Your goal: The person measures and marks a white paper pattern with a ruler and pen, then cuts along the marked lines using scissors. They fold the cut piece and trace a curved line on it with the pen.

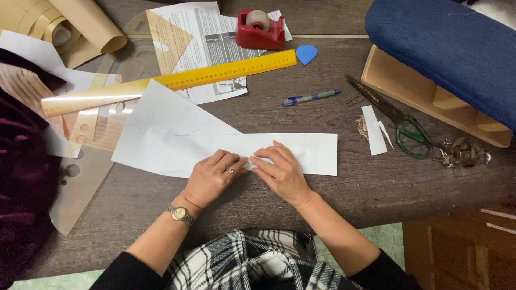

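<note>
Pressing flat on the white paper (226, 145), the left hand (215, 176) and right hand (279, 171) meet fingertip to fingertip at its near edge, gripping nothing. Its long axis runs left-right across the surface (349, 188), below the yellow ruler (231, 70); both hands sit equally close.

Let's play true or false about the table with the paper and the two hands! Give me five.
1. Both hands, the left hand and the right hand, rest on the white paper. True.
2. The scissors are in the right hand. False: they lie on the table, to the right.
3. The yellow ruler lies above the paper. True.
4. The tape dispenser is blue. False: it is red.
5. The pen lies under the left hand. False: it lies apart, above the paper.
</note>
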